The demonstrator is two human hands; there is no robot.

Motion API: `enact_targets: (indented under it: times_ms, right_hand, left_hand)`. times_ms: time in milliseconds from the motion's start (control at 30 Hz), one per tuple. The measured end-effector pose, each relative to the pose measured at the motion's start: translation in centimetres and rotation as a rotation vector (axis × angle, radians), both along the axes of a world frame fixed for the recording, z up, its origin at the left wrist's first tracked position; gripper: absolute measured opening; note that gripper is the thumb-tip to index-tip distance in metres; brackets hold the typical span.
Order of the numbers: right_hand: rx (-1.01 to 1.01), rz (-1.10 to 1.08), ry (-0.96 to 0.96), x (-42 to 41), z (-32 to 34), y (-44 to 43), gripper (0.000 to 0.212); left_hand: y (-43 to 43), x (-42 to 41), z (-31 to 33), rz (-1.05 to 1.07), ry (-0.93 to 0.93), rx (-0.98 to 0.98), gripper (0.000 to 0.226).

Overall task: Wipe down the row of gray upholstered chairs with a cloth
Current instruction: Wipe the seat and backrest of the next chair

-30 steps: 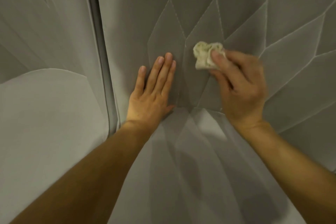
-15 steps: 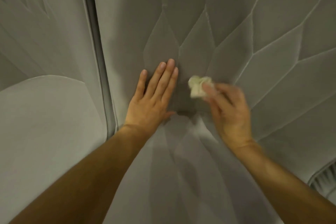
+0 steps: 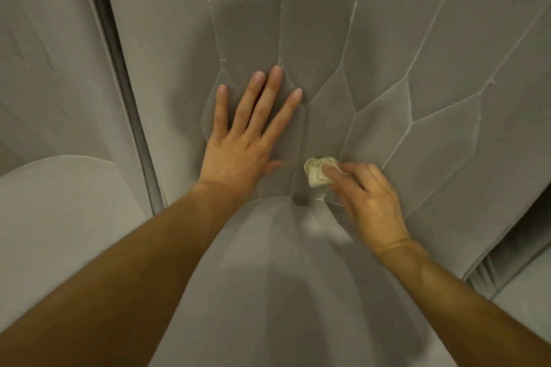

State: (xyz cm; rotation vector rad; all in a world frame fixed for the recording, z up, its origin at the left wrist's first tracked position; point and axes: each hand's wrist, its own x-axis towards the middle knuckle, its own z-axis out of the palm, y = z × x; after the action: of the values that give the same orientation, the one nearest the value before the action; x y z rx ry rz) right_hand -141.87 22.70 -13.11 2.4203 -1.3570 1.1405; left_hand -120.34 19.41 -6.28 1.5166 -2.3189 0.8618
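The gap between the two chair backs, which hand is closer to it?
Left. The left hand lies flat on the backrest just right of the gap; the right hand, holding the cloth, is farther right.

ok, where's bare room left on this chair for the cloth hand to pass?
Free: the backrest above the left hand; its stitched panels right of the right hand, out to the chair's edge; the middle of the seat below both hands. Crowded: the back-seat crease, where the cloth sits close beside the left hand.
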Motion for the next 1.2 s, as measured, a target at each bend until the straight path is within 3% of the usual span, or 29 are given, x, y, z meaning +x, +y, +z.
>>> enact_targets:
  times_ms: [100,233,333,467,567,633,733,1000,1100,1200]
  right_hand:
    - [-0.145,0.012,-0.098,0.7,6.6,-2.1,0.02]
    - [-0.433,-0.088,-0.238,1.0,15.8,-6.1,0.019]
    - [-0.224,-0.098,-0.233,1.6,12.6,-5.2,0.011]
    - [-0.126,-0.04,0.018,1.2,8.5,-3.1,0.041]
    - [-0.072,-0.005,-0.152,1.1,13.5,-3.5,0.022]
    - [-0.267,-0.043,-0.283,1.0,19.3,-5.3,0.024]
    - [-0.462,-0.156,-0.233,0.6,25.9,-7.5,0.022]
    - [-0.223,-0.096,-0.061,0.6,20.7,-6.0,0.021]
    - [-0.056,-0.059,-0.194,-0.3,22.8,-4.9,0.028]
    - [-0.239,-0.227,-0.222,-1.5,27.1,-5.8,0.027]
  left_hand:
    - [-0.8,-0.5,2.2,-0.015,0.023,-0.024,0.138]
    - [-2.1,-1.2,4.4,-0.013,0.009,-0.064,0.141]
    - [-2.1,-1.2,4.9,-0.017,-0.009,-0.06,0.142]
    - [-2.0,-1.1,6.4,-0.013,0.011,-0.068,0.141]
    - [-2.6,-1.4,8.6,-0.024,0.072,-0.082,0.14]
    - [-3.2,-1.9,10.5,-0.012,0.131,-0.09,0.14]
    - [-3.7,-2.6,12.5,-0.013,0.177,-0.064,0.134]
    - [-3.2,-2.1,14.8,0.001,0.102,0.043,0.146]
    - [-3.4,-2.5,16.8,-0.001,0.083,0.071,0.138]
    - [-4.0,-3.8,18.6,-0.023,0.097,0.114,0.128]
